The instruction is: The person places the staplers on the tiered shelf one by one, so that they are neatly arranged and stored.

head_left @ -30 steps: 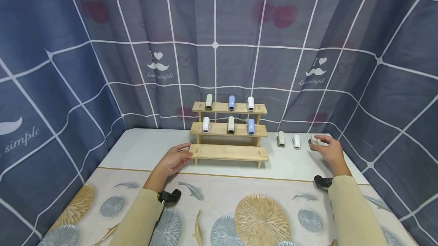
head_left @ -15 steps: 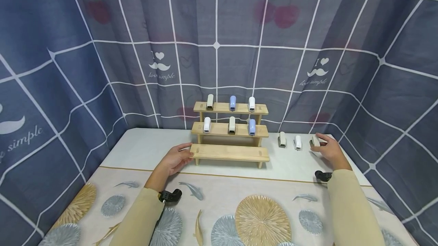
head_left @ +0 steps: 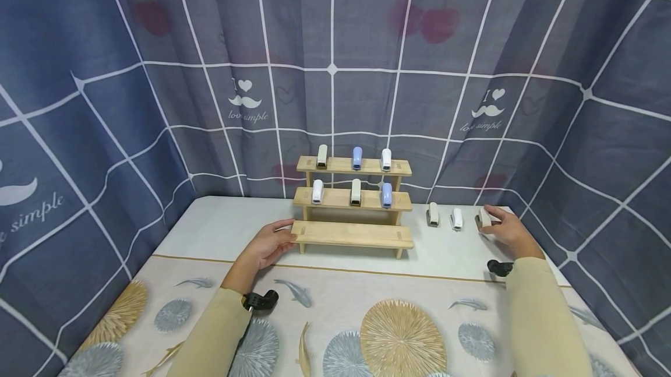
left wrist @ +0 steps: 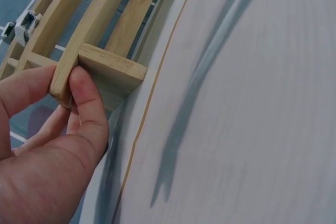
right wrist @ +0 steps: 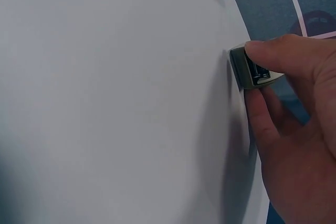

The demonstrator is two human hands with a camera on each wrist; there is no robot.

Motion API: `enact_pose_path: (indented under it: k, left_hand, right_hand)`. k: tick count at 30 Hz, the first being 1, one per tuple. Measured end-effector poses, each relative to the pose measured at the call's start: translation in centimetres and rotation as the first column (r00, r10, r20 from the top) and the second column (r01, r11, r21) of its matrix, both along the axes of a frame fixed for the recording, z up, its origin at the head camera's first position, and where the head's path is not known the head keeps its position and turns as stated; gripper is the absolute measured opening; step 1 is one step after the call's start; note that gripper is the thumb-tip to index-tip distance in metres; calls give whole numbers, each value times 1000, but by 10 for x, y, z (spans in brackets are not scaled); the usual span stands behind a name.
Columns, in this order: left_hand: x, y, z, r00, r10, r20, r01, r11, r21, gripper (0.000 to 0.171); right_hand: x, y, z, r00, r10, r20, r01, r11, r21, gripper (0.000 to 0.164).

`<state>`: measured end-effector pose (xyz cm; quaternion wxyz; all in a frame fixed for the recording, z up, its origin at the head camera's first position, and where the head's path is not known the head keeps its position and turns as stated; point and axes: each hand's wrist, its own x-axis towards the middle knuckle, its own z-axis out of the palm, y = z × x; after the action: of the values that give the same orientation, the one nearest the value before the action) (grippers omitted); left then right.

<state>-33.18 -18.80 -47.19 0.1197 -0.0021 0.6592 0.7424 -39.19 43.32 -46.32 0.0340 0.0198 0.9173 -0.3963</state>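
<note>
A wooden three-step stand (head_left: 352, 233) sits at the back of the table. My left hand (head_left: 271, 243) pinches the left end of its lowest step, with the thumb and fingers on either side of the board (left wrist: 65, 77) in the left wrist view. My right hand (head_left: 507, 231), at the far right, holds a beige mini stapler (head_left: 483, 218) between thumb and fingers. In the right wrist view this stapler (right wrist: 242, 69) is tilted close over the white tabletop. To its left stand a white mini stapler (head_left: 456, 219) and a beige one (head_left: 432, 214).
The top step carries a beige stapler (head_left: 322, 157), a blue one (head_left: 357, 158) and a white one (head_left: 386, 159). On the middle step are a white stapler (head_left: 317, 191), a beige one (head_left: 356, 192) and a blue one (head_left: 386, 195). A checked curtain (head_left: 293, 97) surrounds the table.
My right hand has shifted slightly to the right, and the beige stapler in its fingers has tilted. The left hand stays on the stand's lowest step.
</note>
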Motion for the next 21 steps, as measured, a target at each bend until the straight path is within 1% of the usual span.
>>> enact_pose_path:
  k: [3, 6, 11, 15, 21]
  left_hand:
    - [1, 1, 0, 1000, 3, 4, -3, 1000, 0, 70]
    - [1, 1, -1, 1000, 2, 4, -2, 1000, 4, 70]
    - [0, 2, -2, 1000, 13, 4, -13, 1000, 6, 69]
    - [-1, 2, -3, 1000, 12, 3, -12, 1000, 4, 69]
    - [-1, 1, -3, 1000, 11, 7, -11, 1000, 1, 69]
  right_hand:
    - [-1, 2, -1, 1000, 17, -8, -17, 1000, -5, 87]
    - [-2, 2, -1, 1000, 15, 6, -15, 1000, -12, 89]
    - [-3, 1, 3, 995, -23, 95, 20, 999, 32, 99]
    - [-5, 0, 6, 988, -29, 151, 24, 999, 35, 102]
    - [-7, -1, 5, 989, -24, 147, 22, 1000, 14, 97]
